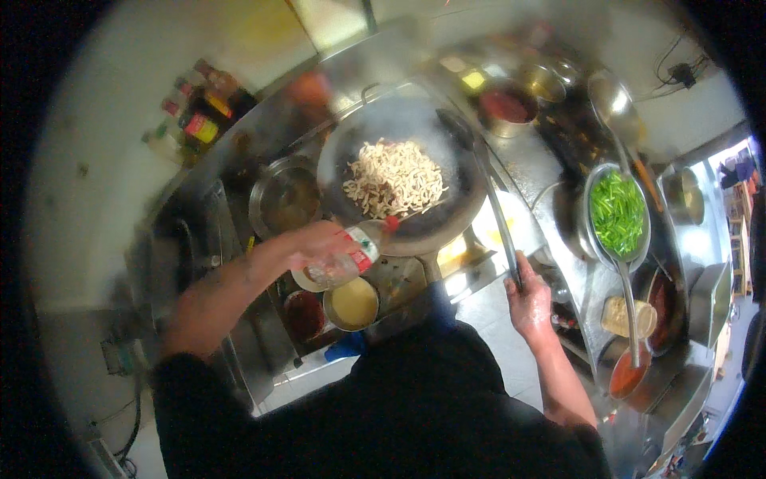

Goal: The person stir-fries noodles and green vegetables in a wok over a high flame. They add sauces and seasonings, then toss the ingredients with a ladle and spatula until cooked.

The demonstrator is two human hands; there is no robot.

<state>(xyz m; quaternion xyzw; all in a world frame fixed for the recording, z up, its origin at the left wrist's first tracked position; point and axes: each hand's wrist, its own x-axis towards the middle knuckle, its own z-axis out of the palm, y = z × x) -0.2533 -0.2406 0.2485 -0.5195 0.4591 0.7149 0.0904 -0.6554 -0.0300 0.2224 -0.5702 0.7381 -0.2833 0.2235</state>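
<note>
My left hand (320, 248) grips a clear bottle (359, 251) with a red and white label, tilted so that its red cap points over the near rim of the wok. A thin stream of liquid seems to run from the cap into the wok (464, 203). Pale sliced strips of food (395, 176) lie heaped in the wok's middle. My right hand (531, 296) holds the long metal handle (504, 224) of a utensil that runs up along the wok's right side; I cannot make out its head.
A ladle of chopped greens (619, 212) rests over a bowl on the right counter, near a jar (628, 317). Bowls of yellow (353, 304) and dark red (304, 314) contents stand below the wok. A metal pot (286, 200) is at its left; sauce bottles (200, 123) stand farther left.
</note>
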